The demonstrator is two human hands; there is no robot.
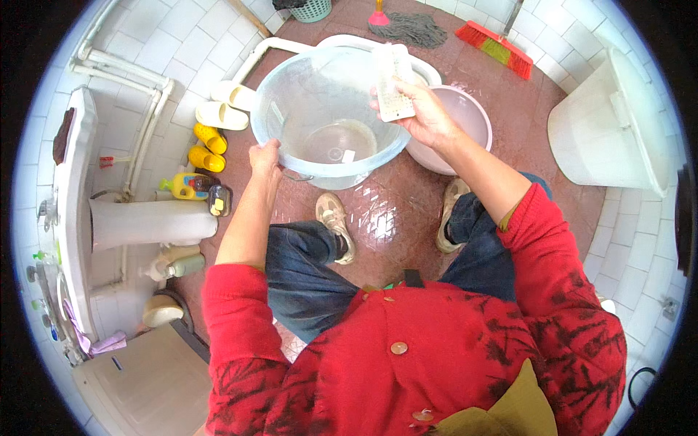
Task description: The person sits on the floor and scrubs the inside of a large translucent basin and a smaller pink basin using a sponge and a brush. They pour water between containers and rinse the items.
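Note:
A large clear plastic tub (322, 164) with a bluish rim stands before me, seemingly tilted a little. My left hand (265, 158) grips its near left rim, above a wire handle (298, 177). Over the tub's right side, my right hand (428, 117) holds a pale rectangular plastic piece (396, 82) covered in rows of small dots; whether these are holes or bristles I cannot tell. The tub's bottom shows a small white patch (348, 156). A pink basin (477, 122) sits to the right, partly behind my right forearm.
Slippers (222, 115), yellow clogs (206, 159) and bottles (185, 186) line the left, by a pedestal sink (155, 220). A white basin (346, 40) lies behind the tub. A mop (417, 30), a broom (493, 48) and a tall pale bin (594, 125) stand beyond. The tiled floor (381, 218) shines.

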